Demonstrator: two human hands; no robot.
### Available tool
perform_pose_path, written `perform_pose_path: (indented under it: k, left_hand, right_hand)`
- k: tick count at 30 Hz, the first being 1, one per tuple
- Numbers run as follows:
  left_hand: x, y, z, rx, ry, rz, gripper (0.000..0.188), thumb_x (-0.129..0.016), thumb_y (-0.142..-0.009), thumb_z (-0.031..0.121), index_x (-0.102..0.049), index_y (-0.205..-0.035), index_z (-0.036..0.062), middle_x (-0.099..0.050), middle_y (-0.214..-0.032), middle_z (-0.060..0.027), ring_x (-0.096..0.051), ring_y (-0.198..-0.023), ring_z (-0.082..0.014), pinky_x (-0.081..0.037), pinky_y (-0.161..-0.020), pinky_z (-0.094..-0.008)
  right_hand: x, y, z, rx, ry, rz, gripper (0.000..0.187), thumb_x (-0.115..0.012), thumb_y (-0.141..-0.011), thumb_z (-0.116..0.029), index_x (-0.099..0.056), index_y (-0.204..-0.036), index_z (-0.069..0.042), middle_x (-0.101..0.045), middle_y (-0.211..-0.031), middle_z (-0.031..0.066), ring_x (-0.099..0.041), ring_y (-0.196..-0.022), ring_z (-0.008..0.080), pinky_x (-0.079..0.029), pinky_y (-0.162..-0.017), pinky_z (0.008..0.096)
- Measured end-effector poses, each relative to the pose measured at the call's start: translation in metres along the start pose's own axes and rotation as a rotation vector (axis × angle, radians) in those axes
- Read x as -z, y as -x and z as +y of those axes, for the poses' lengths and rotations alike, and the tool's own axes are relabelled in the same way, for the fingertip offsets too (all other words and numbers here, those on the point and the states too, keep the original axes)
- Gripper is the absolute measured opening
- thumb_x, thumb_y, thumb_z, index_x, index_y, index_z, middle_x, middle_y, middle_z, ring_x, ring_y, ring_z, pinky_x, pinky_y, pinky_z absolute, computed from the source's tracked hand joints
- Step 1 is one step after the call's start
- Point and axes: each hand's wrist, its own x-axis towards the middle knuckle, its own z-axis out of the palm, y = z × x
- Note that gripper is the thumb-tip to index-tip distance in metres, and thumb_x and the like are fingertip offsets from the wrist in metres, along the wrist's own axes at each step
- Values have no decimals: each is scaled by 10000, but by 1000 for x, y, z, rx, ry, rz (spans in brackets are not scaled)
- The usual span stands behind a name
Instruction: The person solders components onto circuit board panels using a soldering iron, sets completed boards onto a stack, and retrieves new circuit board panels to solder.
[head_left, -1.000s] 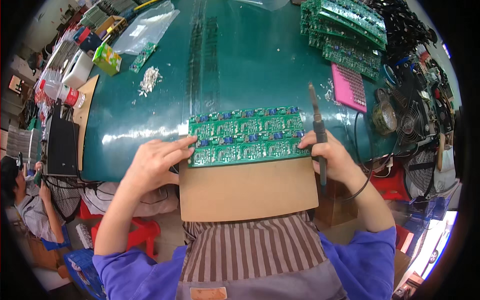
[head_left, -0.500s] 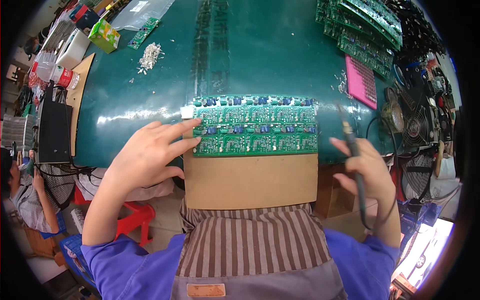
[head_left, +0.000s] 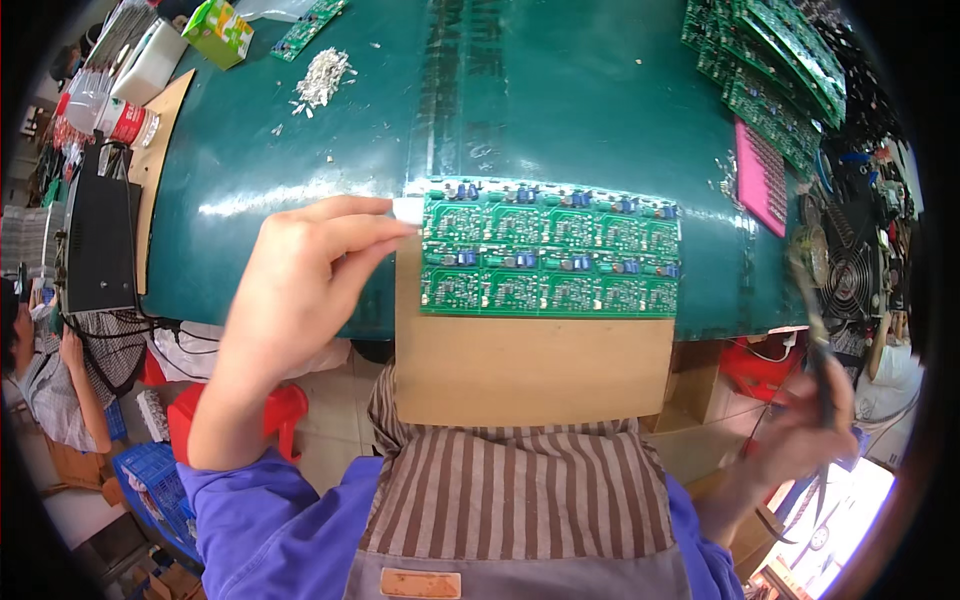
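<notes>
A green circuit board panel [head_left: 550,285] with rows of blue and green components rests on a brown board [head_left: 530,370] at the table's front edge. My left hand [head_left: 300,275] is at the panel's upper left corner, fingers drawn together. Its fingertips close on a small white piece [head_left: 408,210] beside that corner; how firmly they grip it is hard to see. Out to the right, away from the panel, my right hand [head_left: 805,430] is closed around a soldering iron [head_left: 822,365] with its tip pointing up. That hand and the iron are motion-blurred.
Small pale parts [head_left: 322,80] lie heaped on the green table [head_left: 560,90]. At far right are stacked circuit boards [head_left: 775,75], a pink tray [head_left: 760,180] and a fan [head_left: 848,280]. A black box [head_left: 98,235] and a bottle [head_left: 125,120] stand left. A co-worker's arm [head_left: 85,390] shows farther left.
My left hand has drawn its spread fingers together at the white piece. My right hand has swung right and down with the soldering iron. The whole view has shifted slightly.
</notes>
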Motion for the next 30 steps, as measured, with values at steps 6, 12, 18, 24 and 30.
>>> perform_pose_path:
  k: [6, 12, 18, 24, 30]
  left_hand:
    - [-30, 7, 9, 72, -36, 111, 153, -635, -808, -26, -685, -943, 25, -672, -823, -144, -652, -727, -318, -506, -634, -384]
    - [-40, 13, 13, 115, -68, 210, 107, -711, -797, 32, -668, -893, 53, -636, -724, -46, -493, -515, -137, -396, -483, -271]
    - [-40, 12, 12, 116, -163, 168, 122, -699, -780, 29, -647, -880, 74, -573, -637, -55, -510, -539, -202, -419, -498, -338]
    - [-42, 10, 10, 95, -203, 159, 115, -730, -768, 38, -683, -869, 67, -618, -665, -60, -531, -523, -183, -429, -499, -320]
    - [-41, 9, 11, 69, -200, 148, 144, -737, -738, 3, -690, -868, 41, -688, -765, -75, -575, -537, -188, -452, -491, -305]
  right_hand:
    - [-147, 21, -72, -181, -347, -374, 202, -674, -775, -26, -599, -930, 79, -630, -748, 141, -611, -627, 184, -487, -562, 276]
    - [-182, 14, -74, 166, -235, -601, 206, -718, -685, 43, -602, -855, 65, -598, -669, 113, -584, -524, 216, -465, -484, 297]
    - [-189, 11, -72, 157, -229, -647, 179, -710, -696, 34, -603, -838, 49, -601, -666, 104, -580, -516, 224, -478, -496, 311]
    - [-189, 10, -71, 126, -208, -674, 164, -710, -695, 35, -590, -806, 51, -604, -667, 111, -580, -517, 228, -480, -492, 309]
    - [-191, 10, -72, 105, -219, -690, 165, -712, -695, 33, -592, -806, 59, -600, -647, 112, -577, -506, 228, -477, -480, 307]
